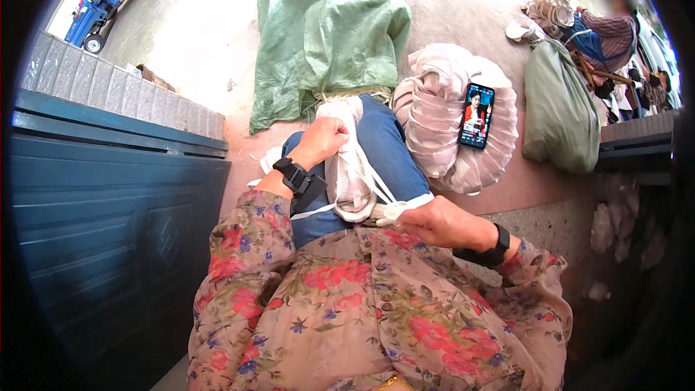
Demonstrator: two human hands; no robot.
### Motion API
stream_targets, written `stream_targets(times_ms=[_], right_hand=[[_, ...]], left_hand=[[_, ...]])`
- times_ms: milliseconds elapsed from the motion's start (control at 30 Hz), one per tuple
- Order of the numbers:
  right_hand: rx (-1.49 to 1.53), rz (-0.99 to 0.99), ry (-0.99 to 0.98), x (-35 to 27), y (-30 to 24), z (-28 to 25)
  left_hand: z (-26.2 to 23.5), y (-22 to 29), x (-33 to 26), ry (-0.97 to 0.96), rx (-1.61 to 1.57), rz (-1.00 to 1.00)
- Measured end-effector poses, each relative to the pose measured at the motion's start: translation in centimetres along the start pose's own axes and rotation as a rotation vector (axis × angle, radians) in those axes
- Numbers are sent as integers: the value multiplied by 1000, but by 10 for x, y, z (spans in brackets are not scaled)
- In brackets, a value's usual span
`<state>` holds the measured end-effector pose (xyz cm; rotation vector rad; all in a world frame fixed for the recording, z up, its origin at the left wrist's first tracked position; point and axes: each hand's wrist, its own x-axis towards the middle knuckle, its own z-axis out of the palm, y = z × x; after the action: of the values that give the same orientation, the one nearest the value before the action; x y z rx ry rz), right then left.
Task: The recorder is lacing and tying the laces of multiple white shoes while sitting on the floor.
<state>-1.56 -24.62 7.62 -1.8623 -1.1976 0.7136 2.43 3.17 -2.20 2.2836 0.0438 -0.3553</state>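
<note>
Across my lap lies a pale shoe upper (349,185) with a mesh-like surface and white laces (371,175) strung over it. My left hand (322,139) is closed in a pinch at its far end, where the laces run up to the fingers. Lower and to the right, my right hand (436,221) is closed on a loose bunch of white laces (389,210) by the upper's near end. The fingertips of both hands are partly hidden.
Beyond my knees a green woven sack (329,29) stands on the floor. Nested pale uppers (434,119) lie to the right, with a phone (477,116) on them. Farther right are a full green sack (561,108) and a seated person (612,36). A blue door (116,239) is at left.
</note>
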Motion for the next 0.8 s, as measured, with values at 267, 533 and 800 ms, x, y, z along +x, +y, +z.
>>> stream_targets(times_ms=[267,533,800], right_hand=[[38,-168,400,43,-93,-131],[-48,-362,465,64,-141,-200],[-181,-537,546,64,-183,-251]], left_hand=[[-21,-3,-21,106,-38,18],[-39,1,-35,91,-125,-3],[-59,44,-34,-42,-123,83]])
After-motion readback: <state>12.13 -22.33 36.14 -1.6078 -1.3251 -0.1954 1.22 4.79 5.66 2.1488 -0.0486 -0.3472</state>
